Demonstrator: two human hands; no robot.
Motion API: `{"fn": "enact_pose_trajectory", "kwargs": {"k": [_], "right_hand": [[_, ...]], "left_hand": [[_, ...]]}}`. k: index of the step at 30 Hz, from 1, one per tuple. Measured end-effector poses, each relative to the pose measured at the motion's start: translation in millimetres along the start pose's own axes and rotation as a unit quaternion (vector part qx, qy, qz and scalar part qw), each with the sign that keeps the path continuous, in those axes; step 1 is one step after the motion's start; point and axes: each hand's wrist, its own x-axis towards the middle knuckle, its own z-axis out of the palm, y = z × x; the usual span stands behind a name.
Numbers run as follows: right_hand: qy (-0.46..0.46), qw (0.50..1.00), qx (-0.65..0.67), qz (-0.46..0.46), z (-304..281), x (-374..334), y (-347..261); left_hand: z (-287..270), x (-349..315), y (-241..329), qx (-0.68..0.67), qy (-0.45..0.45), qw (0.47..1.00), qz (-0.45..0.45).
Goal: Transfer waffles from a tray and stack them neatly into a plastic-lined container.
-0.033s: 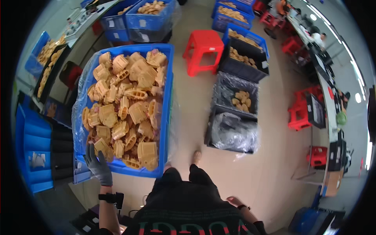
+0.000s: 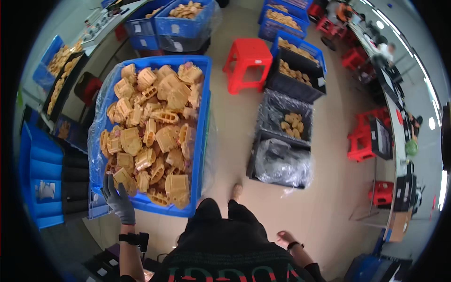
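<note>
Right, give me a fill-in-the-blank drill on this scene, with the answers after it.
1. The left hand, in a grey glove, grips the near corner of the ___ crate.
2. That crate is heaped with ___-coloured plastic parts.
3. The stool beyond the crate is ___.
4. The right hand is ___, with no glove.

Answers: blue; yellow; red; bare

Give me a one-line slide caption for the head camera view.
Gloved left hand grips the near corner of a blue crate heaped with yellow plastic parts; bare right hand hangs free.
</note>
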Motion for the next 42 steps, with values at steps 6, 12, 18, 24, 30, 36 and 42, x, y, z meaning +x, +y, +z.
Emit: {"fn": "enact_pose_trajectory", "kwargs": {"k": [6,12,18,24,30,36,42], "right_hand": [[0.179,0.923,-0.293,-0.174,-205,155,-320],[-0.015,0.931,-0.143,-0.336,-166,202,-615],[-0.249,0.85,-0.298,-0.355,-114,240,-671],[-0.221,0.862,-0.401,-0.215,-185,308,-701],[-0.178,0.919,-0.316,-0.155,-363,476,-717],[-0.116,0.93,-0.347,-0.048,-432,495,-860],[-0.172,0.917,-0.332,-0.14,-378,510,-980]], "left_hand": [[-12,-13,9,0.092,-0.022,0.992,-0.088],[-10,-23,27,0.09,0.005,0.964,-0.249],[-3,-38,41,0.066,0.049,0.931,-0.354],[6,-39,68,0.039,0.083,0.869,-0.487],[7,-118,74,-0.064,-0.015,0.786,-0.615],[-46,-201,261,-0.11,0.098,0.373,-0.916],[130,-233,422,-0.234,-0.02,0.162,-0.958]]}}
